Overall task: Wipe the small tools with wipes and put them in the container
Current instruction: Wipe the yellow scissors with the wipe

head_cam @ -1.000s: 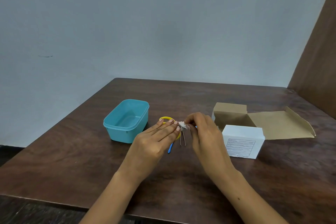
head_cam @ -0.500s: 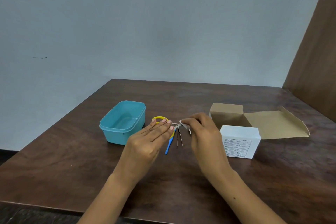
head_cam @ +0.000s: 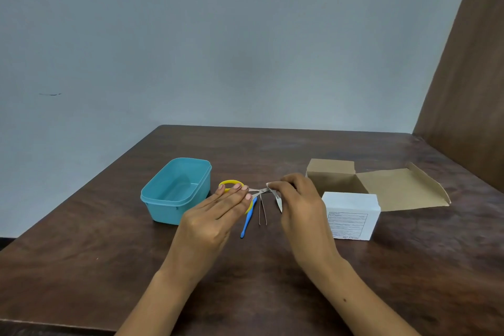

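Observation:
My left hand [head_cam: 215, 215] grips small scissors [head_cam: 259, 191] by their yellow handles, holding them just above the table with the metal blades pointing right. My right hand [head_cam: 297, 199] pinches a white wipe [head_cam: 278, 199] around the blade tips. Below the scissors, metal tweezers [head_cam: 262, 211] and a blue-handled tool [head_cam: 248, 222] lie on the table. The teal container [head_cam: 177, 191] stands open and empty to the left of my left hand.
A white labelled box [head_cam: 351, 215] sits right of my right hand, with an opened brown cardboard box [head_cam: 381, 185] behind it. A brown wooden panel [head_cam: 469, 76] rises at the far right. The table's left edge runs diagonally near the container.
My right hand has slid the wipe rightward along the blades, exposing more metal between my hands. Both hands still hold the same things.

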